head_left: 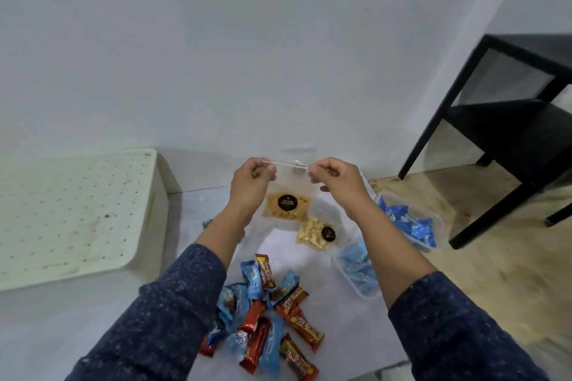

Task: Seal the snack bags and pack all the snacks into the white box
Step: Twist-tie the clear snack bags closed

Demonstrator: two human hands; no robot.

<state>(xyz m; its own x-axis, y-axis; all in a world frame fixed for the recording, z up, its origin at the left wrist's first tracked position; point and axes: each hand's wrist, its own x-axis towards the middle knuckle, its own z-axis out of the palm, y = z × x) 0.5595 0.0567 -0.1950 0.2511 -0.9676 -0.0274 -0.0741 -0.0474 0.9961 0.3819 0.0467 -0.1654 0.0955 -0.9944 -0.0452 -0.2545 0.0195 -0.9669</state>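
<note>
Both hands are raised above the work surface, holding one clear snack bag [286, 192] by its top edge. The left hand [252, 178] pinches the left end of the strip and the right hand [335, 176] pinches the right end — each grip is clamped on the bag, which hangs between them with yellow snack pieces and a round black label in its lower part. Whether the strip is pressed shut cannot be told.

A second clear bag [318, 233] of paler pieces, also black-labelled, lies flat on the white surface [108, 318] just below and to the right of the held one. Nearer the person sits a loose heap of red and blue wrapped bars [266, 309]. Two clear tubs of blue packets [411, 219] stand to the right, one partly behind the right forearm.

The white box [71, 213] stands at far left — perforated lid on, well apart from the hands. A black stand [501, 120] occupies the right corner.
</note>
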